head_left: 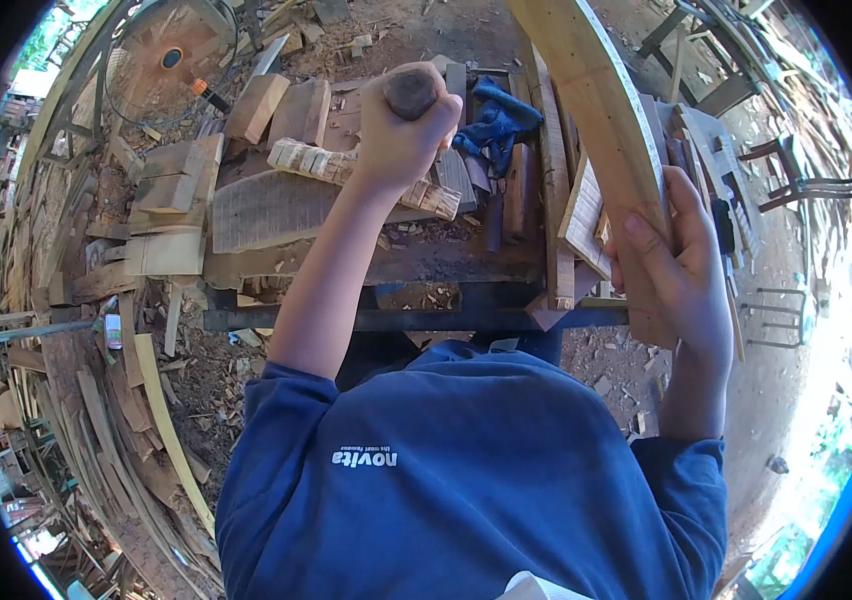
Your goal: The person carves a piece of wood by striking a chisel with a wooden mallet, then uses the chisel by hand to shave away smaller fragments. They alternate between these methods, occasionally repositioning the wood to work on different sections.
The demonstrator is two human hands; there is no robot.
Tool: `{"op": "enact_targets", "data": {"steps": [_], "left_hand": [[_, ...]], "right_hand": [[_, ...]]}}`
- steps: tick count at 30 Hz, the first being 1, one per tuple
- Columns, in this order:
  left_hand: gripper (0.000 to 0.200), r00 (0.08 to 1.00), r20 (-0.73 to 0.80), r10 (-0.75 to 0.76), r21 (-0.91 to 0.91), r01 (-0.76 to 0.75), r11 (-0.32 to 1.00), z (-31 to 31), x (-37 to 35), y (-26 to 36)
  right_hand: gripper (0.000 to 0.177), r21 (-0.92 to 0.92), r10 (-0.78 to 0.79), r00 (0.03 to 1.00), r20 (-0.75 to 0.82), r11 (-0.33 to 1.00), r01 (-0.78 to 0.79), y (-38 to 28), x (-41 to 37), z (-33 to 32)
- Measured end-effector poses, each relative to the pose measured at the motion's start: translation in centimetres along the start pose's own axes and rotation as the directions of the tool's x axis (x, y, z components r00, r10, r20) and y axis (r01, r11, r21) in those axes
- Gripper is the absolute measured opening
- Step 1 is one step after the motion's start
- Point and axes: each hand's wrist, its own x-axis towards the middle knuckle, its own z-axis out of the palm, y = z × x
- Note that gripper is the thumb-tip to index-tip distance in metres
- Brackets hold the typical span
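Observation:
My left hand (pixel 396 140) is closed in a fist around a dark, round-ended wooden handle (pixel 411 94); the rest of that tool is hidden below the fist. It is above the cluttered bench, over a pale, notched wood strip (pixel 316 158). With my right hand (pixel 681 270) I grip the near end of a long, curved wooden board (pixel 601 110), thumb on its face and fingers around its right edge. The board tilts up and away, past the top of the view. A crumpled blue cloth (pixel 496 125) lies between my hands on the bench.
Several wood blocks (pixel 258 105) and a wide grey plank (pixel 271 212) lie on the workbench (pixel 446 263). Offcuts (pixel 96 400) are piled at left, beneath a round fan guard (pixel 174 58). A dark, curved wooden frame (pixel 796 185) stands at right. Chips litter the ground.

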Motion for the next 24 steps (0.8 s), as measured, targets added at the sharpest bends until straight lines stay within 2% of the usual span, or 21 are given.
{"op": "enact_targets", "data": {"steps": [6, 9, 10, 12, 13, 16, 18, 19, 21, 23, 24], "left_hand": [[0.021, 0.995, 0.083, -0.047, 0.011, 0.046, 0.999, -0.2, 1.2, -0.5], [0.022, 0.994, 0.098, -0.039, 0.022, 0.037, 0.999, 0.3, 2.0, -1.2], [0.022, 0.996, 0.08, -0.042, 0.054, 0.038, 0.998, 0.7, 2.1, -1.4], [0.021, 0.996, 0.089, -0.029, 0.094, 0.021, 0.995, 0.8, 2.1, -1.7], [0.021, 0.995, 0.099, -0.022, 0.131, 0.009, 0.991, 0.9, 2.2, -1.7], [0.022, 0.99, 0.129, -0.056, 0.125, 0.039, 0.991, 0.6, 1.9, -1.6], [0.021, 0.993, 0.107, -0.05, 0.094, 0.04, 0.995, 0.7, 1.8, -1.6], [0.02, 0.996, 0.081, -0.047, 0.066, 0.041, 0.997, 0.8, 1.7, -1.5], [0.02, 0.997, 0.061, -0.036, 0.05, 0.033, 0.998, 1.4, 1.4, -1.0], [0.02, 0.998, 0.049, -0.034, 0.037, 0.032, 0.999, 1.2, 1.0, -1.0], [0.019, 0.998, 0.057, -0.031, 0.026, 0.029, 0.999, 0.8, 1.2, -1.2]], "right_hand": [[0.044, 0.004, -0.049, 0.996, 0.072, 0.999, 0.049, -0.5, 0.5, 0.7], [0.039, -0.009, -0.146, 0.988, 0.058, 0.989, 0.147, -2.4, 0.7, 1.2], [0.036, -0.048, -0.276, 0.961, -0.022, 0.96, 0.275, -3.4, 0.7, 1.3], [0.033, -0.051, -0.528, 0.848, -0.045, 0.849, 0.526, -5.6, 0.9, 0.7], [0.032, -0.095, -0.609, 0.792, -0.045, 0.792, 0.604, -6.7, 1.4, -0.1], [0.041, -0.269, -0.694, 0.718, 0.059, 0.682, 0.681, -8.7, 2.7, -1.7], [0.033, -0.387, -0.741, 0.67, 0.046, 0.605, 0.696, -7.7, 3.4, 1.3], [0.028, -0.502, -0.623, 0.764, 0.167, 0.613, 0.61, -7.5, 3.4, 1.7], [0.021, -0.729, -0.316, 0.865, 0.39, 0.468, 0.5, -7.5, 3.5, 2.5], [0.022, -0.751, -0.188, 0.916, 0.356, 0.526, 0.4, -9.5, 3.0, 2.9], [0.022, -0.752, -0.191, 0.914, 0.357, 0.522, 0.402, -10.1, 2.9, 2.7]]}}
